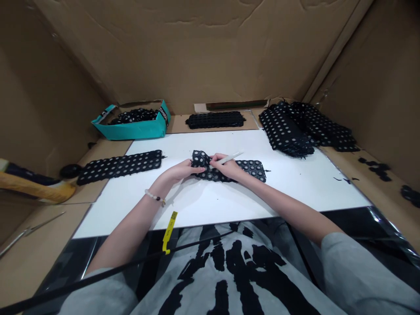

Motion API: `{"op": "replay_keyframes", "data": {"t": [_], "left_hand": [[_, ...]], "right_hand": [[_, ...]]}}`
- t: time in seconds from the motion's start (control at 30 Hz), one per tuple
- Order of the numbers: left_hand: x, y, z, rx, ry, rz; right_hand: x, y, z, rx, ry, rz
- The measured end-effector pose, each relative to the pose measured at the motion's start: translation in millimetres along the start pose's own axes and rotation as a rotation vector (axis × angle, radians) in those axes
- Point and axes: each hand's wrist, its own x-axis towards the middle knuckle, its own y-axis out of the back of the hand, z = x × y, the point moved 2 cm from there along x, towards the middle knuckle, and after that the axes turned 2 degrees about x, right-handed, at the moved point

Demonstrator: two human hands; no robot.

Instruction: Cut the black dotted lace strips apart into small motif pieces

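Note:
A black strip dotted with pale round discs (252, 168) lies across the middle of the white board (197, 210), its left end folded up. My left hand (182, 169), with a beaded bracelet on the wrist, grips that raised end between thumb and fingers. In my right hand (226, 167) is a white pen-like tool (232, 157), its back end pointing up and right. The tool's tip meets the strip near my left thumb, and my fingers hide it. Left of my hands lies another dotted black strip (121, 166), flat.
A teal box (131, 131) with dotted black pieces stands back left. Behind the board lies a dark strip stack (215, 119); dotted strips (285, 131) are piled back right. Scissors (29, 231) and a yellow-and-dark bottle (36, 183) sit left. Cardboard walls (210, 57) surround the table.

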Motion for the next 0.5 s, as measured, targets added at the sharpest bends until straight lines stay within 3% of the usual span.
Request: {"op": "replay_keyframes", "data": {"t": [0.13, 0.4, 0.5], "left_hand": [[-1, 1.6, 2, 0.118, -0.026, 0.030], [2, -11.2, 1, 0.249, -0.044, 0.156], [3, -11.2, -1, 0.187, -0.049, 0.175]], "right_hand": [[7, 18, -1, 0.138, -0.028, -0.097], [1, 17, -17, 0.216, 0.029, 0.039], [-3, 16, -15, 0.209, 0.011, 0.055]]}}
